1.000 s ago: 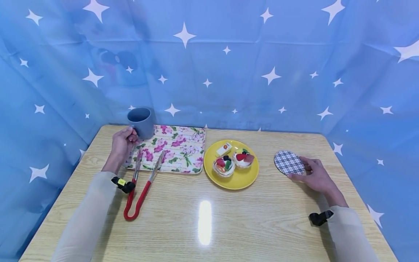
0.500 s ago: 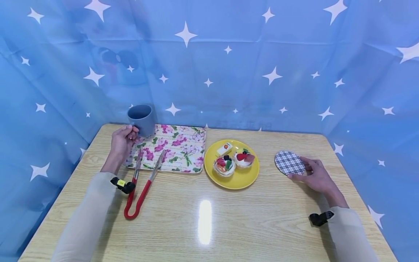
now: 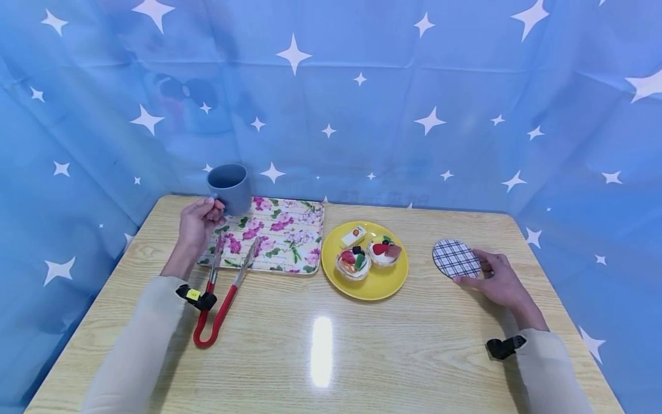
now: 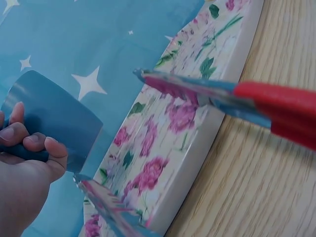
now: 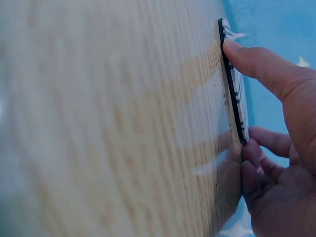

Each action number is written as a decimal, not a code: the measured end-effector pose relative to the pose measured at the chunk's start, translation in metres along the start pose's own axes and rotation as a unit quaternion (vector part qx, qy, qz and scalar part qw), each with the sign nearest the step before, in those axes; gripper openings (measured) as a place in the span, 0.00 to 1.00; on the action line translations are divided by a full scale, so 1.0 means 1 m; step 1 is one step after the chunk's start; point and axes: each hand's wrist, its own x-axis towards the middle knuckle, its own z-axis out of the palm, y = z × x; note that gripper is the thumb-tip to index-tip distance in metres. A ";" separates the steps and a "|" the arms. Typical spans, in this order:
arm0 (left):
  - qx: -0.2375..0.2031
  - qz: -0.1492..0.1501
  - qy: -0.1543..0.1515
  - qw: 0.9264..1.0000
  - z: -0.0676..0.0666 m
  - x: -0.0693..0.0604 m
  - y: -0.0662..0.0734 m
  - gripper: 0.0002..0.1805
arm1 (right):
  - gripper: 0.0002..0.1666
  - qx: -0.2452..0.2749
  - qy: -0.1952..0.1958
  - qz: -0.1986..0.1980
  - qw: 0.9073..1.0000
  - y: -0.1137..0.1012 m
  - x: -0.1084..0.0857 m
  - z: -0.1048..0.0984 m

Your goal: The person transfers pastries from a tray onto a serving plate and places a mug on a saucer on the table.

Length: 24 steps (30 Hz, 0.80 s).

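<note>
My left hand [image 3: 199, 227] grips a grey-blue mug [image 3: 231, 192] by its handle, fingers curled round it in the left wrist view. Held upright, the mug [image 4: 57, 118] is lifted over the left back part of a floral tray [image 3: 289, 236]. Red-handled metal tongs [image 3: 222, 313] lie spread below that hand, their tips over the tray's front edge. At the right side of the table, my right hand [image 3: 499, 280] holds a round checked coaster [image 3: 456, 259] by its rim, between thumb and fingers. Seen edge-on, the coaster [image 5: 234, 84] lies flat at the tabletop.
A yellow plate [image 3: 372, 290] stands between the tray and the coaster. It bears two fruit-topped cream tarts [image 3: 354, 263] and a small white cake piece [image 3: 354, 236]. A blue star-patterned curtain [image 3: 362, 132] hangs right behind the wooden table [image 3: 393, 356].
My left hand has raised the mug slightly and carried it a little to the right. My right hand stays at the coaster, which has hardly moved.
</note>
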 end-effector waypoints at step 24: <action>0.015 -0.001 -0.015 1.000 0.043 -0.013 0.005 0.19 | 0.62 -0.013 0.001 -0.002 1.000 0.002 0.003 0.000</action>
